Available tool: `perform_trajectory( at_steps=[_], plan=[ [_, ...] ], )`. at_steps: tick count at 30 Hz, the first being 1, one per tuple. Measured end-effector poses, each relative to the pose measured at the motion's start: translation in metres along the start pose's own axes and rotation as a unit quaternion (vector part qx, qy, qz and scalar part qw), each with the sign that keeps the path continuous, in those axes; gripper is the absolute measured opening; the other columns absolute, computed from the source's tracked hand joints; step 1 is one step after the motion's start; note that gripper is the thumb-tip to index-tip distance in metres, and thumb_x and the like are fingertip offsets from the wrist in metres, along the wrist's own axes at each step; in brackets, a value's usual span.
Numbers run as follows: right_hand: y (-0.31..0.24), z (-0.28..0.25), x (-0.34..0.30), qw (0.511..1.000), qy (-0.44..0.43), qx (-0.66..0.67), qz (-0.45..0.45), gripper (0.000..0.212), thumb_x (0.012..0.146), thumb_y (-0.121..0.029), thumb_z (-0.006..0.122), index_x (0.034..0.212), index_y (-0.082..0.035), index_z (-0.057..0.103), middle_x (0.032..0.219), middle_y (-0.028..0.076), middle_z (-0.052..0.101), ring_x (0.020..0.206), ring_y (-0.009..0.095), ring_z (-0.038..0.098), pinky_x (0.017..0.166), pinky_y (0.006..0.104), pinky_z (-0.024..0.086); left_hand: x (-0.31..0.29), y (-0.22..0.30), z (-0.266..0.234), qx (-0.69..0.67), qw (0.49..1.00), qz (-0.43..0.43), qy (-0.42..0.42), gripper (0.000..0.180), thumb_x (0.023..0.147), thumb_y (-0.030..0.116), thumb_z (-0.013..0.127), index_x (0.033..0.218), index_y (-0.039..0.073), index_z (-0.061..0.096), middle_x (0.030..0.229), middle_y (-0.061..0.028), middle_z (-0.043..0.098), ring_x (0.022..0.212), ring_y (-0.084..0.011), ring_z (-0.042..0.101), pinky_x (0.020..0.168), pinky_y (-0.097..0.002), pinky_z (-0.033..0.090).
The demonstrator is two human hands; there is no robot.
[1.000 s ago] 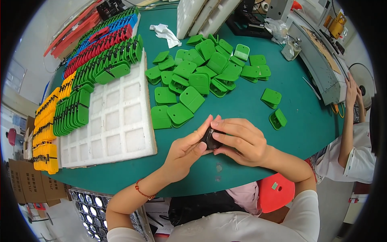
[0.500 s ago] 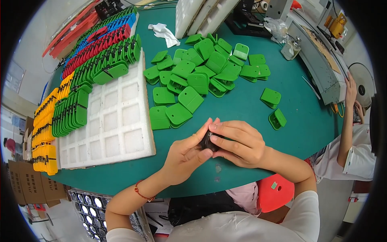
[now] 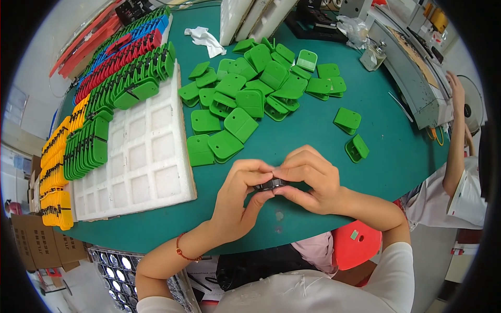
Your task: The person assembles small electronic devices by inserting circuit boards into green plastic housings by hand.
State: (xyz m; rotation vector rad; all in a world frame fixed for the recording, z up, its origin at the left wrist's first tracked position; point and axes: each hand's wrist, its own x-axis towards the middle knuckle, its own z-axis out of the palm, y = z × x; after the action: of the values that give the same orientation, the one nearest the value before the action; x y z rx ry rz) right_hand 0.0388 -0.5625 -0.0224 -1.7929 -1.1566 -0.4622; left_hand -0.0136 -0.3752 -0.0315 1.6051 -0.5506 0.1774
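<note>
Between my two hands, above the near part of the table, is a small round black part (image 3: 270,184). My left hand (image 3: 241,194) pinches its left side with thumb and fingers. From the right, my right hand (image 3: 311,180) grips the other side, thumb below and fingertips above. Fingers cover much of the part, so its exact kind cannot be made out. Beyond my hands lies a loose heap of green plastic clips (image 3: 250,104), folded plates with a hole. Two more green clips (image 3: 357,148) lie apart on the right.
A white foam tray (image 3: 156,175) stands at left, with rows of green, red, blue and yellow clips (image 3: 56,208). White foam blocks (image 3: 255,18) and a crumpled white cloth (image 3: 206,40) are at the back. At right, a co-worker's arm (image 3: 455,135) reaches beside a grey machine (image 3: 412,83).
The black part has turned from upright to lying nearly flat between my fingers. Both hands have shifted their grip around it. The co-worker's hand at right has lifted.
</note>
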Motion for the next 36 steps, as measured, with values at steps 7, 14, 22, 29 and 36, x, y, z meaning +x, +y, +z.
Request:
perform_trajectory(
  at_steps=[7,14,22,29,36],
  plan=[
    [-0.002,0.002,0.001,0.995,-0.011,0.100,0.004,0.023,0.065,-0.003,0.075,0.084,0.002,0.063,0.078,0.011,0.060,0.070,0.024,0.059,0.062,0.0320,0.047,-0.001,-0.001,0.002,0.126,0.987,0.091,0.030,0.024,0.076,-0.005,0.065,0.097,-0.004,0.054,0.084,-0.0132,0.052,0.072,-0.0228,0.054,0.057,-0.0271,0.047],
    [-0.003,0.008,-0.001,0.993,-0.009,0.111,-0.035,0.022,0.064,-0.003,0.076,0.080,0.003,0.062,0.076,0.010,0.060,0.068,0.024,0.058,0.060,0.0321,0.047,-0.001,0.006,-0.004,0.117,0.989,0.088,0.023,0.018,0.071,-0.008,0.066,0.086,-0.005,0.057,0.075,-0.0124,0.051,0.062,-0.0222,0.053,0.054,-0.0273,0.046],
    [-0.002,0.008,-0.001,0.993,-0.012,0.113,-0.013,0.022,0.064,-0.005,0.078,0.075,0.001,0.060,0.074,0.009,0.060,0.067,0.023,0.059,0.059,0.0315,0.046,0.003,0.012,-0.007,0.127,0.989,0.079,0.008,0.017,0.071,-0.008,0.066,0.085,-0.005,0.058,0.077,-0.0128,0.053,0.063,-0.0216,0.054,0.053,-0.0268,0.045],
    [-0.003,0.007,0.002,0.994,-0.014,0.102,-0.023,0.022,0.065,-0.005,0.078,0.074,0.000,0.059,0.073,0.009,0.060,0.065,0.023,0.059,0.058,0.0312,0.046,0.003,0.013,-0.004,0.149,0.982,0.108,0.027,0.021,0.070,-0.014,0.064,0.089,-0.008,0.058,0.080,-0.0141,0.056,0.066,-0.0214,0.057,0.055,-0.0268,0.049],
    [-0.003,0.008,0.001,0.994,-0.011,0.106,-0.032,0.023,0.065,-0.005,0.079,0.070,0.001,0.058,0.071,0.011,0.061,0.065,0.023,0.060,0.057,0.0308,0.046,0.002,0.014,-0.004,0.150,0.982,0.111,0.024,0.025,0.068,-0.017,0.063,0.091,-0.008,0.059,0.080,-0.0142,0.056,0.066,-0.0209,0.058,0.053,-0.0253,0.049]
  ],
)
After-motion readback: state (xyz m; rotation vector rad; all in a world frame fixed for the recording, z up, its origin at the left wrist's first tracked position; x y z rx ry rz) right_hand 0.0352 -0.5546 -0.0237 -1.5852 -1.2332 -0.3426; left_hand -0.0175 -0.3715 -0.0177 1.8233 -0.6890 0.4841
